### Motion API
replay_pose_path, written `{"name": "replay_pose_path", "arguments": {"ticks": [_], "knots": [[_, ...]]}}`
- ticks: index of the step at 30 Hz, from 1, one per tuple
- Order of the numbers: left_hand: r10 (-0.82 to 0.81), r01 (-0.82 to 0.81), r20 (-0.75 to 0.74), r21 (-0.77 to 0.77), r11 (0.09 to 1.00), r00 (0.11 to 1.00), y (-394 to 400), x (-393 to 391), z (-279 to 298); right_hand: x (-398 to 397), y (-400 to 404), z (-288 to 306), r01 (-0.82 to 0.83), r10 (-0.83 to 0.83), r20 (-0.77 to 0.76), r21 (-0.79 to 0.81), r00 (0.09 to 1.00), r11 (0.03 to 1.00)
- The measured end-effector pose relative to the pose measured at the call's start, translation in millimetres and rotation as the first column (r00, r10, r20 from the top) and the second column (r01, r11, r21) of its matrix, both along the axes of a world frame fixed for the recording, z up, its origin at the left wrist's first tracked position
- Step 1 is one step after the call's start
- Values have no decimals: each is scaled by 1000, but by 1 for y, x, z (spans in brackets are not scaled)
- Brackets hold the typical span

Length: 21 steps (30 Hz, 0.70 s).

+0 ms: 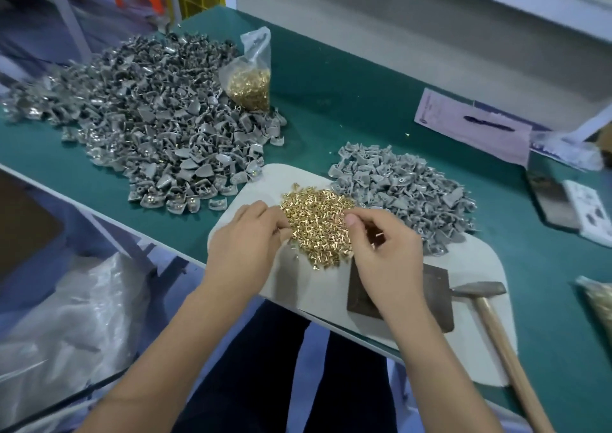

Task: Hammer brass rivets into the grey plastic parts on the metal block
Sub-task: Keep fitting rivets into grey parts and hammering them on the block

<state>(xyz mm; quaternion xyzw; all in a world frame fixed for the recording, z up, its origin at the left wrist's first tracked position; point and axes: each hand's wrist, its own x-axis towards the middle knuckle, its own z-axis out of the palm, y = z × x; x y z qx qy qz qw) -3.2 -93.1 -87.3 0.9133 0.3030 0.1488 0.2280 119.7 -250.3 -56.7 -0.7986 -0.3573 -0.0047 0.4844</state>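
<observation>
Right grip pinches 1 brass rivet — rivet pile just left, left hand curled there.

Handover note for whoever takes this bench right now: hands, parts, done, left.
Left hand: fingers curled at the left edge of the loose rivet pile; whether it holds any is hidden.
Right hand: pinching a rivet above the metal block.
Hammer lies untouched, right of the block, on the pale mat.
Small pile of grey parts behind the right hand; big pile far left, many already showing brass, with a bag of rivets beside it.
Left: seat a part on the block, insert rivet, hammer, repeat.
</observation>
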Motion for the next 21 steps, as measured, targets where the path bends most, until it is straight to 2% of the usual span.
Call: {"name": "replay_pose_path", "arguments": {"ticks": [3,5,7,9,12,15,18,21], "knots": [[0,21,171,-117,993,985,-8,-2,2,-1,-11,0,31,-34,37,69,999,997],[-40,104,265,-229,968,963,-16,1,7,-1,-21,-1,5,-10,75,66,997,998],[-106,232,347,-343,910,932,-26,8,15,-3,-29,-1,-37,32,87,62,996,997],[-158,352,408,-460,815,899,-38,17,23,-6,-36,-1,-81,74,78,94,994,992],[-204,451,449,-554,700,870,-53,31,29,-6,-47,0,-61,60,12,178,998,982],[-215,490,477,-584,647,852,-66,38,32,-3,-61,1,-18,22,-18,220,1000,975],[-211,497,470,-647,578,857,-77,44,30,2,-74,-2,21,-25,15,214,1000,977],[-238,495,448,-637,591,862,-88,52,33,6,-87,-11,110,-132,103,194,986,975]]}}
